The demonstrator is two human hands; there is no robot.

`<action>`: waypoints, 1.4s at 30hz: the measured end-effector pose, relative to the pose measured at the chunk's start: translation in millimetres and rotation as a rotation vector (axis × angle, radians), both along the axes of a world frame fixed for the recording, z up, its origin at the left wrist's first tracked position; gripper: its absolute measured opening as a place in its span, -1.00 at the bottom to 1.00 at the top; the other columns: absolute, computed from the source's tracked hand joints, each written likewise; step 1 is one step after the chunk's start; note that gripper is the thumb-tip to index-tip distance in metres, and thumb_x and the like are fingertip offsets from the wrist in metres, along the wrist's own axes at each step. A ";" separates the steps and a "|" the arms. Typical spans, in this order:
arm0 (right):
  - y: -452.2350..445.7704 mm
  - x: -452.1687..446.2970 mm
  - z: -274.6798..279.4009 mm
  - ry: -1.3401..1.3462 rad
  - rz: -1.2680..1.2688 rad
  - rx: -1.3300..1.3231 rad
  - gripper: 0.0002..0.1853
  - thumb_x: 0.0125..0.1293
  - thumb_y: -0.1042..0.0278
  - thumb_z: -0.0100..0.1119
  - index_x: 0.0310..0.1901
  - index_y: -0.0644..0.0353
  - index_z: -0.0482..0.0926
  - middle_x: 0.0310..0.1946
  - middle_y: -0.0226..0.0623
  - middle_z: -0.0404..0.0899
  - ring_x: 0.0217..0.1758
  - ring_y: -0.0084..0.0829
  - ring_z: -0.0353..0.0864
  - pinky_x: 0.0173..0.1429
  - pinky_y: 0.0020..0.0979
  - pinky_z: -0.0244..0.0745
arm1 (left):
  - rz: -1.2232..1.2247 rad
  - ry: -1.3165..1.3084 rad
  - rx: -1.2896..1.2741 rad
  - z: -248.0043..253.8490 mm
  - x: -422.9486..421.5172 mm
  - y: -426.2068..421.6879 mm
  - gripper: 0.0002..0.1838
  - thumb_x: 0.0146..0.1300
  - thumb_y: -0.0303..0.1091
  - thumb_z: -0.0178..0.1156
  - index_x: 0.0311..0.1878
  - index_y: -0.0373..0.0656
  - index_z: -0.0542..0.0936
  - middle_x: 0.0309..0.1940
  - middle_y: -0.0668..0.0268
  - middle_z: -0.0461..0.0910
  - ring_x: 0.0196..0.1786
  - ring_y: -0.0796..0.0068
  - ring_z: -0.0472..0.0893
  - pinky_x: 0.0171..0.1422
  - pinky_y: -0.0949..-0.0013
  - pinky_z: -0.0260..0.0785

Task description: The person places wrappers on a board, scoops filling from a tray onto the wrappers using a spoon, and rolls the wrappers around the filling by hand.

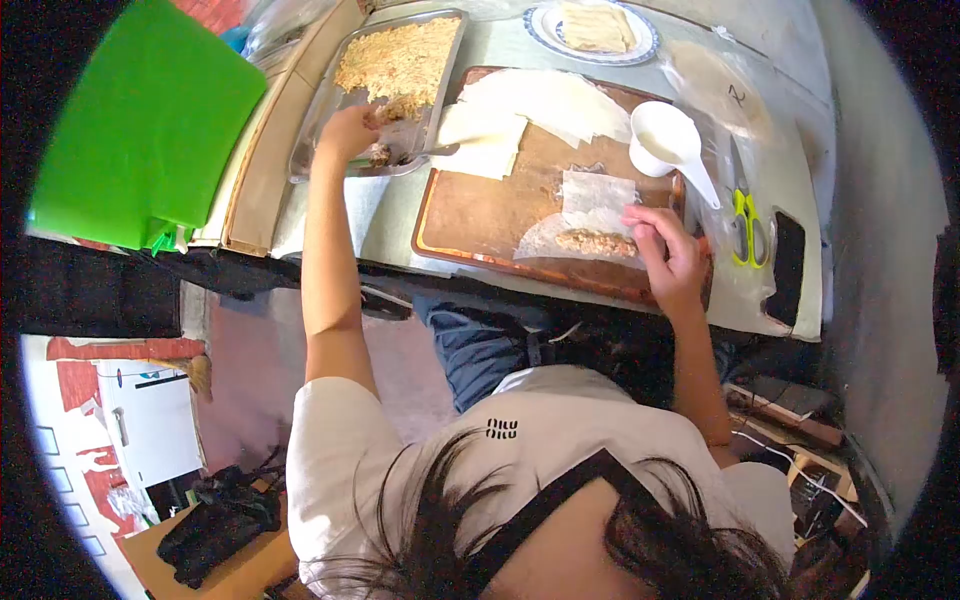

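My left hand (350, 132) reaches into a metal tray (452, 60) of crumbly yellowish filling (395, 55). Its fingers are bent together at the filling's near edge; whatever is between them is hidden. By that hand, a spoon (443, 151) rests with its handle over the tray's rim. My right hand (672, 250) is open beside a thin wrapper (540, 238) on a brown wooden board (470, 215). Its fingertips are at the wrapper's right edge, near a strip of filling (595, 242) lying across it. A squarish translucent sheet (598, 190) lies just behind that strip.
Pale wrappers (545, 98) spread over the board's back. A white handled cup (665, 140) stands at its right. Beyond are a plate of rolls (535, 30), a plastic bag (715, 85), green scissors (745, 230) and a black phone (788, 265). A green panel (140, 120) stands left.
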State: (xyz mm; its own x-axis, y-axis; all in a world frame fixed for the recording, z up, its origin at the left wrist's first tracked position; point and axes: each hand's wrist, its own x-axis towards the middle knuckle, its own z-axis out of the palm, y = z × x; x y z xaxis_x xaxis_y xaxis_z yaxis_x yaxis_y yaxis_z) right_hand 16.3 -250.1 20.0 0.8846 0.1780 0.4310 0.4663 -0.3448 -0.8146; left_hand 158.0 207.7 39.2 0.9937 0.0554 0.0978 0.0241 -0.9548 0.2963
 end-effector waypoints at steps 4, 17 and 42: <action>0.8 -0.8 3.6 0.019 0.016 0.010 -0.82 0.35 0.48 0.13 -0.09 0.33 0.63 -0.18 -0.16 0.68 -0.08 -0.32 0.64 0.08 -0.38 0.47 | -0.040 0.183 -0.061 3.8 -4.9 18.5 -0.67 -0.05 -0.20 0.46 -0.22 -0.15 0.73 -0.30 0.14 0.73 -0.21 0.25 0.72 -0.08 0.24 0.54; -3.5 -1.5 0.3 -0.041 0.019 -0.064 -0.82 0.38 0.53 0.07 -0.08 0.34 0.62 -0.16 -0.21 0.66 -0.08 -0.44 0.63 0.04 -0.47 0.46 | 0.131 -0.042 0.031 -18.7 -23.9 1.1 -0.66 -0.14 -0.22 0.47 -0.27 -0.16 0.69 -0.37 0.14 0.71 -0.22 0.20 0.71 -0.08 0.20 0.54; -0.8 -1.7 -3.2 -0.023 0.023 0.079 -0.86 0.34 0.51 0.15 -0.15 0.33 0.64 -0.23 -0.16 0.68 -0.13 -0.31 0.65 0.01 -0.37 0.49 | -0.021 0.061 -0.742 1.3 -23.1 4.0 -0.78 0.37 -0.48 0.11 0.01 -0.21 0.65 -0.25 0.37 0.60 -0.21 0.61 0.60 -0.03 0.51 0.54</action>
